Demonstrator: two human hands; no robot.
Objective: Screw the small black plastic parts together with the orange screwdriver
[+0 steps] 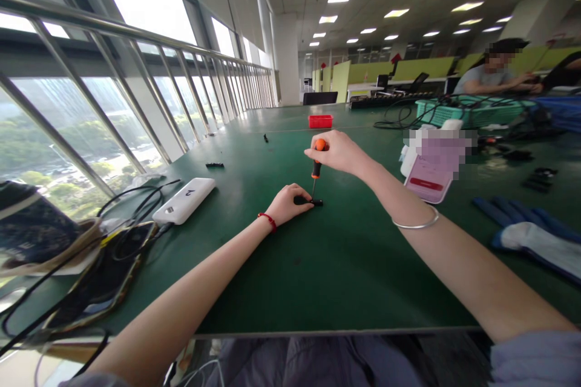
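My right hand [336, 150] is closed around the top of a screwdriver [316, 168] with an orange and black handle. The screwdriver stands nearly upright, its thin shaft pointing down at a small black part [316, 202] on the green table [345, 278]. Whether the tip touches the part is too small to tell. Thumb and fingers of my left hand [290, 203] pinch that black part and hold it against the tabletop. Part of it is hidden by the fingers.
A white power bank [185, 201], a dark phone [102, 281] and black cables lie on the left. Ahead sits a red box [320, 121]. To the right are a propped phone [429, 181], blue-white gloves [540, 242] and a green basket [472, 112]. A person [492, 72] sits beyond.
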